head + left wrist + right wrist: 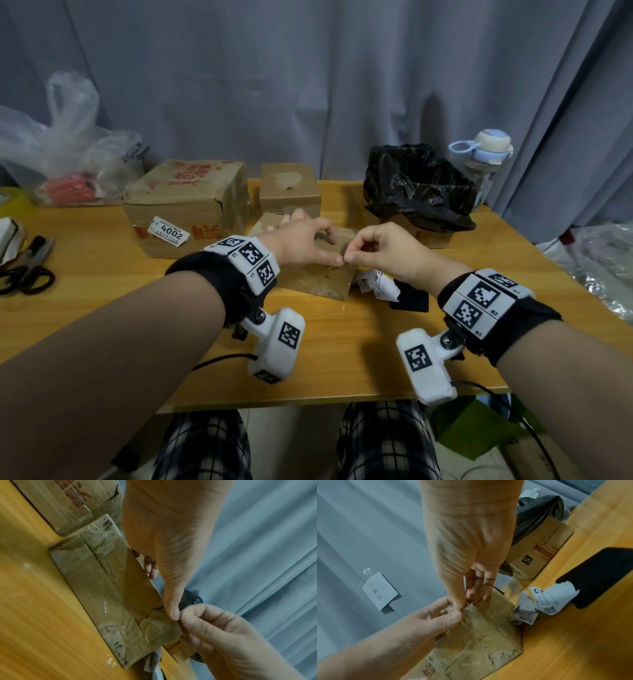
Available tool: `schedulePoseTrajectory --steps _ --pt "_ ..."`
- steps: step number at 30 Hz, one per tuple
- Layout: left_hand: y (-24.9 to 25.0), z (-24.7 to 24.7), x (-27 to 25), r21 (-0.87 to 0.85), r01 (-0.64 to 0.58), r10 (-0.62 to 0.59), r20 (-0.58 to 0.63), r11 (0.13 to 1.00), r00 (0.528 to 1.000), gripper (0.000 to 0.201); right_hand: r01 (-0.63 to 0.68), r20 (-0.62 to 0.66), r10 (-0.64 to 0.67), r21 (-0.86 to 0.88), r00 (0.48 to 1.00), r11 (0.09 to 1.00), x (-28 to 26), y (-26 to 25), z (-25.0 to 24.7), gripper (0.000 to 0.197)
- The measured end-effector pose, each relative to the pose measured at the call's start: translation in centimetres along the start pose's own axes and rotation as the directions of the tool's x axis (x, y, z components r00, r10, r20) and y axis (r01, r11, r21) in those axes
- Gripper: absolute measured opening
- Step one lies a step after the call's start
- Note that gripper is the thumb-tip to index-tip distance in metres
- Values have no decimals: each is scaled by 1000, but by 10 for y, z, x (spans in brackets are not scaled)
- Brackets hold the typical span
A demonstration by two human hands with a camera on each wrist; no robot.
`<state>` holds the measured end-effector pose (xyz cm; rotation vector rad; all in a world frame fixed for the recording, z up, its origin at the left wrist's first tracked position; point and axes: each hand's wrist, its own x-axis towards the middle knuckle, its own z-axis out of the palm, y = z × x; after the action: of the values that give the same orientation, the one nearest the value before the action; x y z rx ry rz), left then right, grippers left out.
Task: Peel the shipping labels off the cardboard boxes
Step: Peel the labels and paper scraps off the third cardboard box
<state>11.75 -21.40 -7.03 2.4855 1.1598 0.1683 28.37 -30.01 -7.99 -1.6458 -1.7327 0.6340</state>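
Note:
A small, tape-covered cardboard box [322, 279] lies in the middle of the table. My left hand [327, 248] holds it from above, fingers curled over its top and thumb at the near right corner. At that same corner my right hand [346, 257] pinches a thin strip between thumb and forefinger; tape or label remnant, I cannot tell. The right wrist view shows that pinch [464, 605] against the box [479, 642] corner, touching the left thumb. A crumpled peeled label [376, 286] lies right of the box. A bigger box [186, 202] behind still bears a white "4002" label [170, 232].
Another small box [289, 188] stands behind. A black bag [418, 185] lines a box at back right, beside a bottle [483, 161]. A black phone [411, 299] lies by the crumpled label. Scissors [27, 270] and a plastic bag [58, 144] sit at the left.

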Motion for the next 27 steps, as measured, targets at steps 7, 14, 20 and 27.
schedulePoseTrajectory --steps 7,14,20,27 --pt "1 -3 2 -19 25 -24 31 1000 999 37 10 -20 -9 49 1000 999 2 -5 -5 17" --pt "8 -2 0 -11 60 -60 20 998 998 30 119 15 -119 -275 993 954 6 -4 -4 13" --pt "9 -2 3 1 88 -88 49 996 995 29 186 94 -161 -425 983 886 6 -11 -9 13" --pt "12 -4 10 39 102 -105 101 994 989 26 202 151 -136 -640 979 741 10 -23 2 14"
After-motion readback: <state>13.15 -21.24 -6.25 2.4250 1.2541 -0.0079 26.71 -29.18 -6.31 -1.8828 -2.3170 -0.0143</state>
